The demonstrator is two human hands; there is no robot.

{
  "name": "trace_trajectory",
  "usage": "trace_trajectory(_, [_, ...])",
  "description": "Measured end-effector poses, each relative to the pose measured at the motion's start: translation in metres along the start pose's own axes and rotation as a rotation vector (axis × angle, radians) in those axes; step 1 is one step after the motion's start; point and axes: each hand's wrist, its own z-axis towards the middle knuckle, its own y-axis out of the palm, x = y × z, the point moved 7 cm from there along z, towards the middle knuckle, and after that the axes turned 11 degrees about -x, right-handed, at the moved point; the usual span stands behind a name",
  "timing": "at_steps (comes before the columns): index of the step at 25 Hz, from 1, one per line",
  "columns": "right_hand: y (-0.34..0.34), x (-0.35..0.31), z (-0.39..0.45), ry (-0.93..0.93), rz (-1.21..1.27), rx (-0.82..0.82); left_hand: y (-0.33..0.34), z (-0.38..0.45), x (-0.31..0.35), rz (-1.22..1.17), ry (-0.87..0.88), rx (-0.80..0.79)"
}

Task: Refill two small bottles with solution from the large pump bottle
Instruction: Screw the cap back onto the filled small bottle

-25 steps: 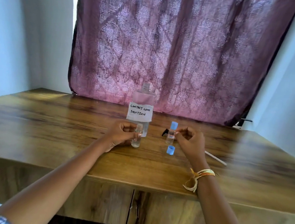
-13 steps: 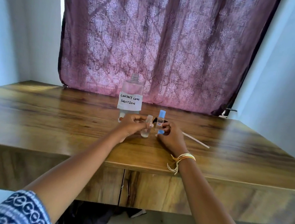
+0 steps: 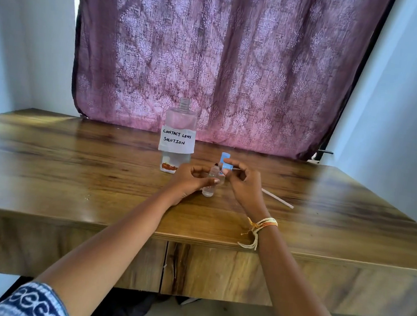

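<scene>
left hand grips small bottle | right hand apparently pinches blue cap

Large bottle stands uncapped at frame centre on wooden table, paper label reading "CONTACT LENS SOLUTION"; low liquid level. Just below it, left hand grips an uncapped small bottle upright on the table. Right hand pinches a blue cap just beside that bottle's mouth. Second small bottle, blue-capped, stands behind the fingers. White tube lies right of the hands. Purple curtain fills upper frame.
</scene>
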Motion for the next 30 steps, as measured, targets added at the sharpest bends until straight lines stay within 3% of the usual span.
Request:
trace_trajectory(12, [0.01,-0.042,0.022,-0.111,-0.317,-0.375,0.0,0.002,-0.004,0.001,0.024,-0.062])
trace_trajectory(18, [0.011,-0.052,0.029,-0.073,-0.458,-0.286,0.001,0.002,-0.003,-0.021,0.048,-0.066])
trace_trajectory(26, [0.016,-0.061,0.036,-0.046,-0.853,-0.156,0.001,0.001,0.001,0.03,0.051,-0.055])
trace_trajectory(28, [0.016,-0.062,0.036,-0.027,-0.815,-0.194,0.0,0.002,0.0,0.035,0.055,-0.051])
trace_trajectory(30, [0.015,-0.058,0.037,0.027,-0.568,-0.314,0.0,0.002,0.0,0.033,0.063,-0.055])
